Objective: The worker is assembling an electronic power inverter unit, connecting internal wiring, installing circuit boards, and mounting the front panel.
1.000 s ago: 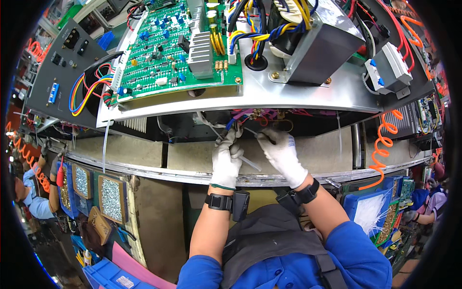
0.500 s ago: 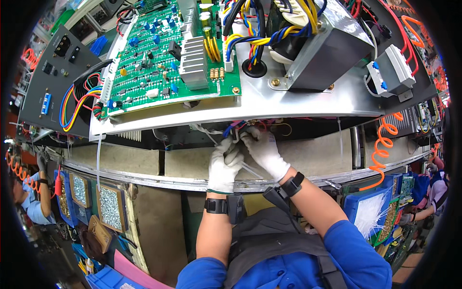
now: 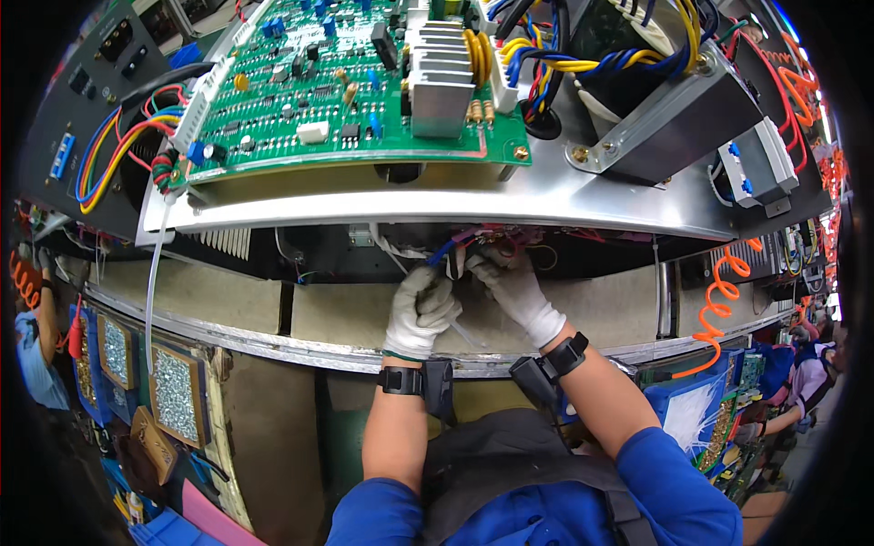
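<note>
Both my hands wear white gloves and work under the front edge of the metal plate (image 3: pixel 437 213). My left hand (image 3: pixel 421 311) is closed, thumb and fingers together, on a pale plastic cable tie (image 3: pixel 470 335) whose tail sticks out beside the palm. The fingers of my right hand (image 3: pixel 523 293) pinch together beside a bundle of wires (image 3: pixel 444 251); what lies between them is too small to make out. White, blue and red wires run around my fingertips, partly hidden by the gloves and the shadow under the plate.
On the plate stand a green circuit board (image 3: pixel 300 118), a metal bracket (image 3: pixel 678 127) and a grey connector block (image 3: pixel 763 173). A loose cable tie (image 3: pixel 155 282) hangs at left. Screw trays (image 3: pixel 177 393), a blue bin of cable ties (image 3: pixel 696 409) and a coiled orange hose (image 3: pixel 728 278) flank me. Other people work both sides.
My view has shifted, so the plate and board look larger and lower. Both hands stay at the wires, with the fingertips slightly farther apart.
</note>
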`<state>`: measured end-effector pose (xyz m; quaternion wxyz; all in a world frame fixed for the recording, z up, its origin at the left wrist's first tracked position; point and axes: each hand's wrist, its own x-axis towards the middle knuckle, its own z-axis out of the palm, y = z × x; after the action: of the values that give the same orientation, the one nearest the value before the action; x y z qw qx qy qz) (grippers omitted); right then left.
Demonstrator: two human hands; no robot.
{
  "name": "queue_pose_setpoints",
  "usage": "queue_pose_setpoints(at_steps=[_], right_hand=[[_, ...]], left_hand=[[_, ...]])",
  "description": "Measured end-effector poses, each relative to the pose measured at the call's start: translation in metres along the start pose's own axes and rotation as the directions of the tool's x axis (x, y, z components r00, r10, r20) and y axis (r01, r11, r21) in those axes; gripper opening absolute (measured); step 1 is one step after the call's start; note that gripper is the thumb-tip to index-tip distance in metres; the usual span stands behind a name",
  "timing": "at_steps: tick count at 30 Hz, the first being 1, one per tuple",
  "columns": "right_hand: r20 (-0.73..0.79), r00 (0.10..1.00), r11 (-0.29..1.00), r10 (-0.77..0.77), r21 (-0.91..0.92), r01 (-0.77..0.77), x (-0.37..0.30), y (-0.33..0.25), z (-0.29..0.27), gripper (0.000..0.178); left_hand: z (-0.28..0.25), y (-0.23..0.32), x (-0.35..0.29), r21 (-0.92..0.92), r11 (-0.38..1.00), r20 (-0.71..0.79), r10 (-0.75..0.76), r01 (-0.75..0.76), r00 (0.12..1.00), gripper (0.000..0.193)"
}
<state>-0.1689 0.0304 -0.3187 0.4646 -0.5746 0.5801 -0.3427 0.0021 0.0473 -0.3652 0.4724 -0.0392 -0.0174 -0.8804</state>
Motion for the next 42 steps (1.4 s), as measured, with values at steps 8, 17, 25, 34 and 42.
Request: queue_pose_setpoints(at_steps=[8, 17, 25, 34, 42], right_hand=[[0.124, 0.977, 0.941, 0.174, 0.271, -0.202, 0.005, 0.009, -0.005, 0.014], [0.14, 0.963, 0.952, 0.231, 0.173, -0.253, 0.008, 0.01, -0.012, 0.034], [0.186, 0.978, 0.972, 0.099, -0.229, -0.054, 0.013, 0.014, -0.014, 0.027], [-0.151, 0.948, 0.945, -0.28, -0.215, 0.245, -0.027, -0.011, 0.011, 0.028], [-0.023, 0.971, 0.891, -0.238, -0.404, 0.209, -0.029, -0.033, 0.024, 0.016]], left_hand=[[0.021, -0.001, 0.003, 0.205, 0.978, -0.06, 0.057, -0.044, 0.997, 0.029], [0.026, 0.003, 0.01, 0.19, 0.981, -0.314, 0.032, 0.03, 0.949, 0.016], [0.051, 0.0, -0.003, 0.442, 0.885, -0.557, 0.145, 0.145, 0.818, 0.007], [0.061, 0.007, -0.016, 0.622, 0.773, -0.487, 0.256, 0.127, 0.835, 0.005], [0.058, 0.016, -0.031, 0.476, 0.861, -0.521, 0.114, 0.177, 0.846, 0.017]])
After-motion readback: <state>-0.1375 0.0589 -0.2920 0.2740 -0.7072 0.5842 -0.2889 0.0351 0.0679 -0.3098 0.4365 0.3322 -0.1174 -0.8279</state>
